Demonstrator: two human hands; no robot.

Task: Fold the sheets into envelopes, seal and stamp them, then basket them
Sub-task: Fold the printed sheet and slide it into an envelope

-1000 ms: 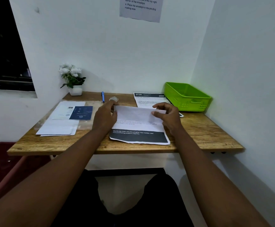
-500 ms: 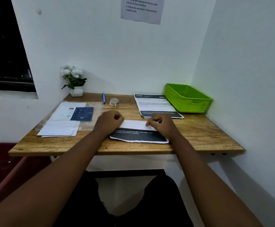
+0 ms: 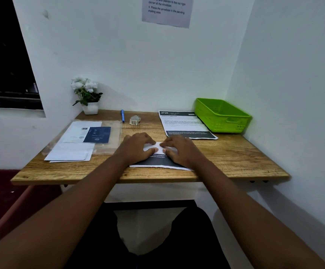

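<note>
Fingers (image 3: 151,142) of our left hand (image 3: 136,147) lie nearly straight and flat on the folded sheet (image 3: 157,162), and those of our right hand (image 3: 179,150) do likewise, the tips of both hands almost meeting at the middle of the white upper flap; we press the paper down and hold nothing in a curled grip. The sheet is thin printer paper, folded into a low band near the front edge of the wooden table (image 3: 235,160), whose top shows a coarse brown grain. On its black strip we read part of "dehumidifier" and "product (nearby)". A second sheet (image 3: 185,124) lies flat further back, headed "2720", just beside the green plastic basket (image 3: 221,115), a rectangular tub with pierced sides in the right corner. Between them and the white flower pot (image 3: 90,108) stand a blue pen (image 3: 122,115) and a small roll of stamps (image 3: 135,120). At the left lie white envelopes (image 3: 68,154) and a dark blue card under a clear plastic sleeve (image 3: 111,136). The wall notice (image 3: 167,10) reads "Firmly affix stamps to the top right corner of the envelope" and "Place the envelope in the pending mailing area". Half a second ago our hands sat apart at the sheet's two ends; now they have come together at its centre.
</note>
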